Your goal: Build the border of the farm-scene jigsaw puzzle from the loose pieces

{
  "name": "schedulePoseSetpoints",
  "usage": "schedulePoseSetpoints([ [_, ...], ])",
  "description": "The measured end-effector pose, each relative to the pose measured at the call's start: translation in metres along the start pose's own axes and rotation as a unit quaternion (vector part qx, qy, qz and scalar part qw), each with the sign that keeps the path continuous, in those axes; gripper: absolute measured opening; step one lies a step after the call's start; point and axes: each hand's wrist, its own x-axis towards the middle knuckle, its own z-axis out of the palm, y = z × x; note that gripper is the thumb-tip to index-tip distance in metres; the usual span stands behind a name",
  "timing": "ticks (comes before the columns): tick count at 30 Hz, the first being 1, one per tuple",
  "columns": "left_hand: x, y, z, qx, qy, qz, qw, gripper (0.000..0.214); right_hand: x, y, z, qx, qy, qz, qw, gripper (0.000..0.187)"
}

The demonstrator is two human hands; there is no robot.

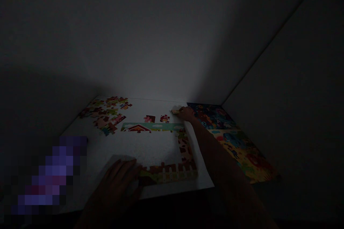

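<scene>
A partly joined jigsaw puzzle (186, 150) lies on the white table, with a top strip, a right side and a bottom strip around a bare white middle. My right hand (187, 113) reaches past its top right corner, fingers closed on a pale puzzle piece (176, 111) at the far side. Two small clusters, a pink one (149, 118) and a red one (165, 118), sit just above the top strip. My left hand (120, 173) rests with fingers spread at the left end of the bottom strip. Dim light hides its fine detail.
Loose puzzle pieces (107, 114) are heaped at the back left. On the right lie a dark blue picture puzzle (215, 116) and a yellow one (242, 153). Walls stand behind and to the right. A pixelated purple patch (53, 171) covers the lower left.
</scene>
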Motion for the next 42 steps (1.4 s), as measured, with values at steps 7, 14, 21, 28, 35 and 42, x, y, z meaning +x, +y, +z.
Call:
schedulePoseSetpoints([
  [7,0.003,0.003,-0.001,-0.046,-0.036,-0.054,0.997,0.04,-0.08,-0.047,-0.024,0.024,-0.017,-0.012,0.999,0.032],
  [14,0.016,0.01,-0.013,-0.131,-0.068,-0.186,0.971,0.046,-0.208,-0.107,-0.015,0.122,0.002,-0.069,0.99,0.03],
  [21,0.015,0.003,-0.011,-0.158,-0.062,-0.189,0.967,0.042,-0.226,-0.078,-0.015,0.163,0.048,-0.011,0.985,0.029],
  [28,0.058,-0.018,-0.008,-0.124,-0.192,-0.089,0.969,0.044,-0.239,-0.079,-0.011,0.116,0.026,-0.066,0.991,0.024],
  [35,0.069,-0.041,-0.029,-0.04,-0.27,-0.057,0.96,0.037,-0.239,-0.079,-0.013,0.104,0.02,-0.079,0.991,0.02],
  [42,0.02,-0.037,-0.055,-0.102,-0.24,-0.11,0.959,0.035,-0.239,-0.075,-0.007,0.092,0.039,-0.105,0.989,0.02],
])
